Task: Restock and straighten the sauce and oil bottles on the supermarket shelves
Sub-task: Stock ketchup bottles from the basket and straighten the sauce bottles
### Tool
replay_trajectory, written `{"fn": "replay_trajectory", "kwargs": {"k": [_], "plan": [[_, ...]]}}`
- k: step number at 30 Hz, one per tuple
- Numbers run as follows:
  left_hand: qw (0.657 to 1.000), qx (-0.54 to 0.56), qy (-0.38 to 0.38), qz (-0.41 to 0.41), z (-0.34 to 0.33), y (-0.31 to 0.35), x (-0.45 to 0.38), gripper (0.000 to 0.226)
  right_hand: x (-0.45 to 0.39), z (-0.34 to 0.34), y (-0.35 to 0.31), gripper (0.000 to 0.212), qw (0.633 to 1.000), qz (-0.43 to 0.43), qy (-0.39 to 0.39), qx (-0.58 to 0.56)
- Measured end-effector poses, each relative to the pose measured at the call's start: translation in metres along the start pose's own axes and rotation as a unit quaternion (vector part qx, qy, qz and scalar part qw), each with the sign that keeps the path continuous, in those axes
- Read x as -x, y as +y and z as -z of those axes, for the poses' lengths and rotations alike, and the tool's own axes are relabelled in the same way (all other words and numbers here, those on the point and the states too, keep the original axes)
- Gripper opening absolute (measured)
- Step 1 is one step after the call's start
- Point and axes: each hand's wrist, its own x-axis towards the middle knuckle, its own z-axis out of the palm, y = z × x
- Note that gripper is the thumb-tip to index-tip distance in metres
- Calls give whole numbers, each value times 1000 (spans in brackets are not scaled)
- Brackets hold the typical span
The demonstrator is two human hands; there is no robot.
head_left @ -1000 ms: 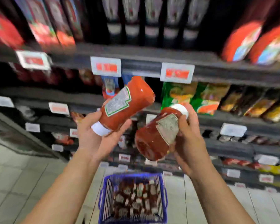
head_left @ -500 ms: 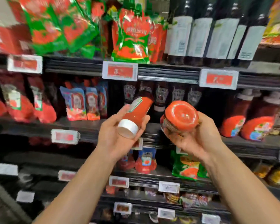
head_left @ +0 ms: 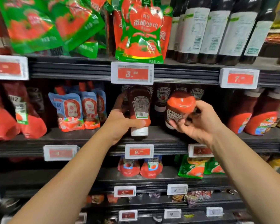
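While the shelf point(head_left: 168, 138) is running beneath both hands, the left hand point(head_left: 120, 125) is gripping an upright ketchup bottle point(head_left: 140, 109), cap down on its ledge, and the right hand point(head_left: 199, 122) beside it is holding a second ketchup bottle point(head_left: 179, 107) tilted, base toward the camera.

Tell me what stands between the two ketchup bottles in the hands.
In the head view, between the left bottle and the right bottle, a shelved Heinz bottle stands further back in the row; nothing else fills the gap.
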Motion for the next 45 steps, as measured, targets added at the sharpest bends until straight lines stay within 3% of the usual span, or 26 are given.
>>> {"fn": "replay_trajectory", "kwargs": {"k": [2, 7, 11, 14, 17, 18, 21, 22, 23, 26, 28, 30, 32, 34, 36, 38, 39, 40, 42, 45], "plan": [[999, -29, 16, -27, -2, -4, -4, 111, -10, 4, -7, 28, 999, 0, 5, 34], [989, -115, 53, -78, -4, -13, -12, 122, -33, 8, -24, 42, 997, -43, 5, 63], [974, -201, 52, -92, -6, -17, -13, 129, -48, 5, -35, 38, 994, -64, 16, 87], [971, -210, 47, -101, -5, -21, -15, 129, -54, 9, -45, 49, 995, -89, -16, 36], [976, -183, 48, -109, -3, -22, -16, 128, -56, 18, -52, 73, 993, -93, -74, 19], [977, -177, 51, -110, -3, -23, -16, 127, -58, 20, -53, 70, 993, -84, -80, 23], [978, -170, 54, -109, -4, -23, -17, 127, -67, 17, -45, 17, 985, -67, -76, 138], [977, -174, 52, -108, -4, -23, -17, 127, -69, 14, -41, 13, 970, -58, -69, 225], [976, -181, 50, -106, -3, -24, -17, 128, -73, 12, -35, 21, 949, -28, -58, 308], [973, -199, 48, -103, -1, -25, -18, 128, -83, 18, -21, 59, 895, 115, 18, 431], [972, -207, 50, -104, 0, -26, -18, 127, -83, 20, -16, 57, 850, 148, 45, 504], [971, -207, 50, -104, 1, -27, -19, 126, -80, 22, -18, 56, 782, 136, 39, 607], [972, -205, 53, -105, 2, -27, -19, 125, -73, 25, -26, 61, 695, 160, 50, 699], [971, -205, 62, -105, 4, -27, -19, 125, -67, 30, -36, 80, 563, 203, 73, 797], [969, -214, 71, -103, 4, -28, -19, 124, -61, 32, -43, 97, 459, 208, 96, 858], [965, -228, 80, -104, 3, -28, -19, 124, -61, 29, -43, 106, 383, 230, 76, 892], [963, -235, 83, -103, 2, -28, -19, 124, -63, 26, -41, 108, 372, 238, 40, 897], [962, -239, 86, -101, 1, -27, -20, 123, -66, 22, -38, 110, 383, 236, -1, 893], [964, -231, 94, -87, 1, -27, -20, 118, -71, 17, -32, 103, 437, 226, -58, 869], [961, -244, 111, -68, 1, -27, -21, 94, -76, 21, -29, 90, 509, 258, -68, 818]]}}
